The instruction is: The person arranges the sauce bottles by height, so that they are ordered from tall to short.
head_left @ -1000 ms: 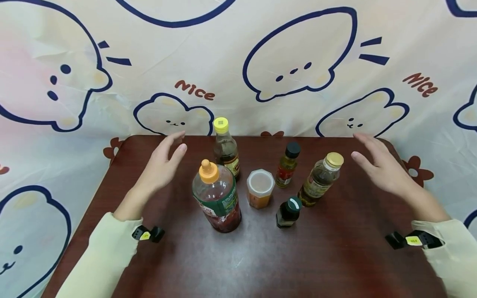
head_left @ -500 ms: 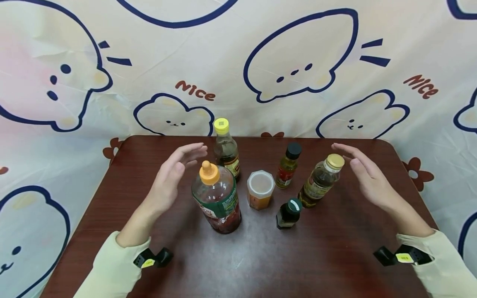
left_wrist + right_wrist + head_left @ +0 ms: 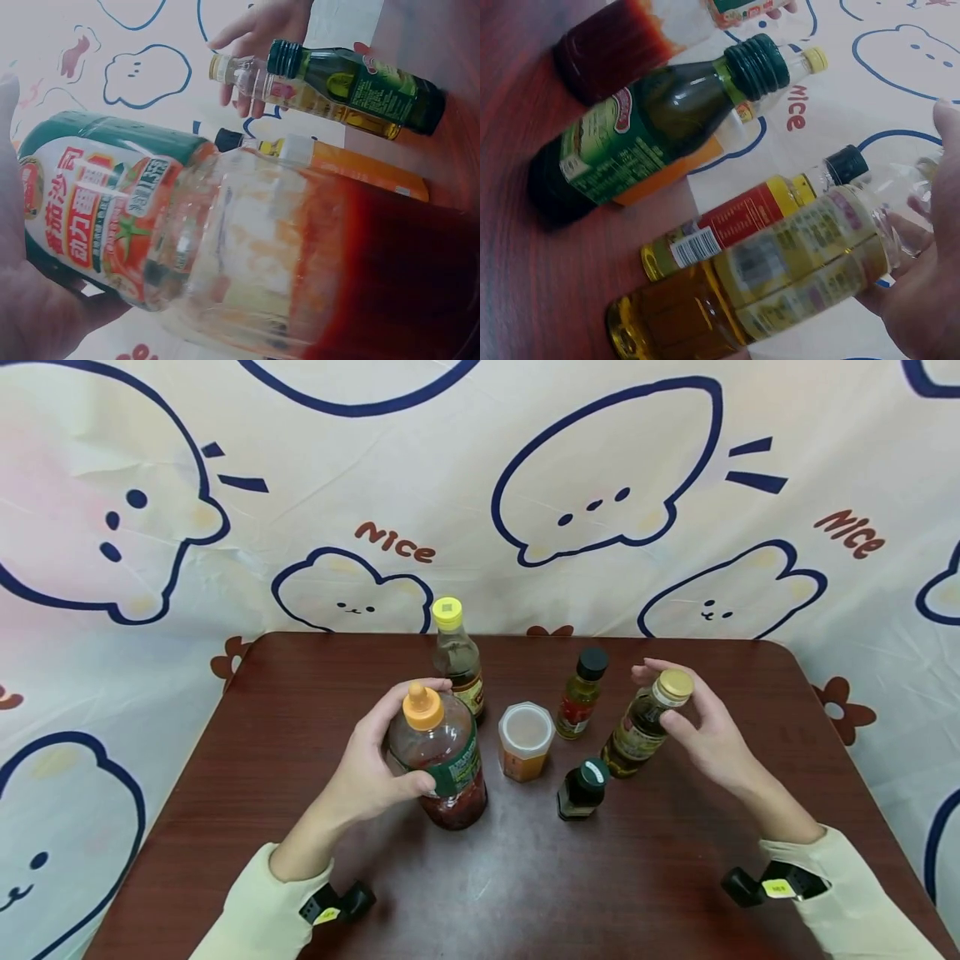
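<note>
A large ketchup bottle (image 3: 453,777) with an orange nozzle cap and green label stands left of centre. My left hand (image 3: 367,768) holds it round the upper part, thumb across the front and fingers behind. In the left wrist view, its tomato label (image 3: 97,214) faces the camera. At the right, my right hand (image 3: 708,735) is spread around the neck of a tilted-looking clear oil bottle (image 3: 637,735) with a gold cap. The thumb is near the neck and the fingers reach past it behind; firm contact cannot be told. The right wrist view shows amber oil (image 3: 675,311) in it.
Between the hands stand a white-lidded jar (image 3: 525,743) with orange contents, a small dark green bottle (image 3: 581,792) and a black-capped bottle (image 3: 579,693) with a red label. A yellow-capped bottle (image 3: 459,656) stands behind the ketchup. A patterned cloth (image 3: 450,485) hangs behind the brown table (image 3: 525,902).
Both hands have moved inward from the sides. The left has come round the ketchup bottle, and the right has reached the gold-capped oil bottle. The bottles stand where they were.
</note>
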Available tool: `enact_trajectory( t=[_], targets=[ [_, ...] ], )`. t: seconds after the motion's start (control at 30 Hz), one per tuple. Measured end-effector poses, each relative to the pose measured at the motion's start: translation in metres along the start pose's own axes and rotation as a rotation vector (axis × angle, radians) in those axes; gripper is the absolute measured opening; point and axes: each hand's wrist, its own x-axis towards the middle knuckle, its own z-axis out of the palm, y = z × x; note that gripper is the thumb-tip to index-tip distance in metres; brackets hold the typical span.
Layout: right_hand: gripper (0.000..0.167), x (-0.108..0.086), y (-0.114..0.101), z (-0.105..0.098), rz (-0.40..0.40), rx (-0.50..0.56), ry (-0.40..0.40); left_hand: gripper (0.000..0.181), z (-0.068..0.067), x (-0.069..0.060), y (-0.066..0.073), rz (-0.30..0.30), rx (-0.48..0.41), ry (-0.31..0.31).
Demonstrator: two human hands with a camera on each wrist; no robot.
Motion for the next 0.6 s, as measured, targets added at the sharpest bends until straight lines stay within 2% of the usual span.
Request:
enact_trajectory(
  t=[0.23,0.43,0.6],
  targets=[
    [0.056,0.001,0.006,0.008,-0.014,-0.039,0.093,0.095,0.006,-0.001,-0.004,-0.01,0.0,0.039],
    [0.046,0.002,0.007,0.013,0.046,-0.075,0.127,0.085,0.007,0.0,-0.004,-0.015,0.022,0.063],
    [0.037,0.002,0.007,0.016,0.067,-0.076,0.143,0.078,0.007,0.0,-0.003,-0.009,0.043,0.076]
  ],
)
